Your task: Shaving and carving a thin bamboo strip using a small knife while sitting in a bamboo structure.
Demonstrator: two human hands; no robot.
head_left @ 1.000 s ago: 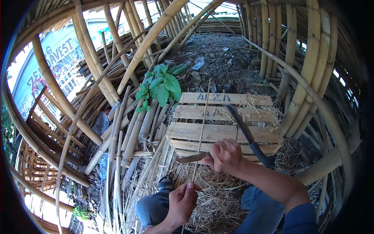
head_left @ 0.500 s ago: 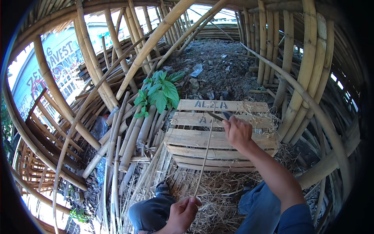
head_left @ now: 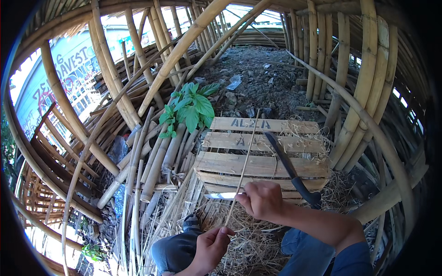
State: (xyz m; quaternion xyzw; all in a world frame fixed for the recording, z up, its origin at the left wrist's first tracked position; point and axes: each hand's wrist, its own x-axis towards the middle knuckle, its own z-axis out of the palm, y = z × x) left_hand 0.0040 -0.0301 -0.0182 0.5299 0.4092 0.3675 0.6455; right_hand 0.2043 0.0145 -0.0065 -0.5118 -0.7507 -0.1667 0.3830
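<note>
My left hand (head_left: 212, 248) is closed, pinching a long thin bamboo strip (head_left: 249, 152) near its lower part. The strip slants up and away over the wooden crate (head_left: 230, 162). Just above the left hand, my right hand (head_left: 263, 200) is wrapped round a knife whose handle is hidden in the fist. Its bright blade (head_left: 220, 196) points left, at the strip by the right thumb; whether it cuts in cannot be seen. A second knife (head_left: 282, 156) with a dark curved blade rests on the crate, its black handle (head_left: 307, 193) toward my right forearm.
Thin shavings (head_left: 258, 248) cover the ground between my knees and the crate's right end. Bamboo poles (head_left: 159, 168) are heaped to the left, beside a green leafy plant (head_left: 189, 109). A slanting bamboo pole (head_left: 354, 103) and upright bamboo posts (head_left: 368, 83) stand on the right.
My right hand has drawn the knife down along the strip from the crate's far side toward my left hand. The second knife on the crate is now uncovered.
</note>
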